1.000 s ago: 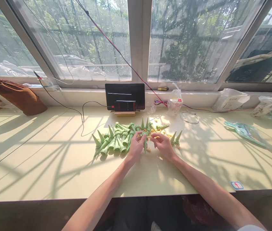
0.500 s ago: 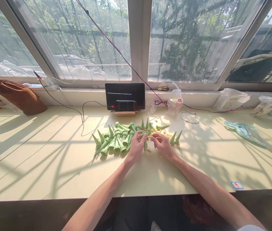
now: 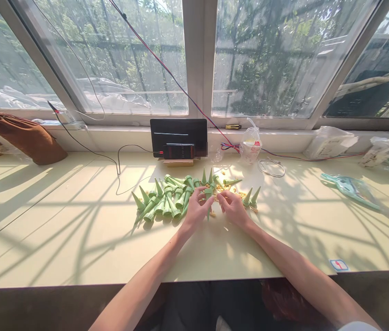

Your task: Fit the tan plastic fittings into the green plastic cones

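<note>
My left hand [image 3: 196, 209] is closed round a green plastic watering spike [image 3: 209, 191], whose pointed end hangs down below the fingers. Just to its right, my right hand [image 3: 233, 208] is pinched close to the spike's side. Whatever sits between those right fingertips is too small to make out. Left of my hands lies a pile of similar green spikes [image 3: 167, 207], several on their sides and a few standing point up. Small yellow pieces [image 3: 222, 187] are scattered behind and between the hands. Two more spikes [image 3: 250, 201] stand point up beyond my right hand.
A dark tablet [image 3: 178, 128] with a phone [image 3: 179, 151] before it leans at the window. Behind on the right are a bagged cup [image 3: 250, 147] and a coiled cable [image 3: 271, 168]. A teal-edged packet [image 3: 352, 191] lies right; a brown drawstring bag [image 3: 25, 138] rests left.
The spike in my left hand has shifted slightly, and more of its wide end shows between thumb and fingers. My right fingertips have drawn together a little. The pile is unchanged.
</note>
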The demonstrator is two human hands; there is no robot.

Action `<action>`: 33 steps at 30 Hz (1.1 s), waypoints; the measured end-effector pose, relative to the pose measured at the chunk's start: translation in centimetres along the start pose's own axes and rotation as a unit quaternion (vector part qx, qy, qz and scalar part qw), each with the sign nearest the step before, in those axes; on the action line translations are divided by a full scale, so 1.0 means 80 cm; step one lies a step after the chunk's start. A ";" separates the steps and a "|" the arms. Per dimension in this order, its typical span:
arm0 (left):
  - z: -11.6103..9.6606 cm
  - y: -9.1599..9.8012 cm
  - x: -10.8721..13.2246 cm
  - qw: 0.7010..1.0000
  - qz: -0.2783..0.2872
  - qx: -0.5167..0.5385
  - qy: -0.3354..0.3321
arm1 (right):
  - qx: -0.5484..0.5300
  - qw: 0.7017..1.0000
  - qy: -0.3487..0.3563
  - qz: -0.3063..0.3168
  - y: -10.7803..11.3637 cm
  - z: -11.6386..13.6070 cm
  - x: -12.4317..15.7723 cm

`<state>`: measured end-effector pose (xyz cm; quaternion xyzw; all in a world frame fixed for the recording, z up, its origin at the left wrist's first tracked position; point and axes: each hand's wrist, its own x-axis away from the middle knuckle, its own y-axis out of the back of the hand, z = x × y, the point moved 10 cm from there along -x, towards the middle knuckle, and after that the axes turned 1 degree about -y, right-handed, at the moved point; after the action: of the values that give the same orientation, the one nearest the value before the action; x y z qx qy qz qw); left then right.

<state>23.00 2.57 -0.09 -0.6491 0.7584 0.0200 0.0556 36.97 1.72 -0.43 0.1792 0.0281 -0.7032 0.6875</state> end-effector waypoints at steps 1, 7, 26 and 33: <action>-0.001 -0.001 0.001 1.000 0.002 -0.003 0.002 | 0.002 1.000 0.000 0.000 0.000 0.001 0.000; -0.006 -0.006 0.003 1.000 0.014 -0.009 0.011 | 0.032 0.999 0.003 -0.007 0.002 0.005 -0.001; -0.002 -0.002 0.001 1.000 0.011 -0.012 0.001 | 0.012 1.000 0.012 0.021 -0.007 0.003 0.000; -0.003 -0.005 0.003 1.000 0.018 0.002 0.005 | 0.044 0.999 0.007 0.018 -0.005 0.007 0.000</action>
<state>23.38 2.27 0.16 -0.6350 0.7705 0.0161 0.0531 36.43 1.61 -0.03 0.2145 -0.0012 -0.6902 0.6911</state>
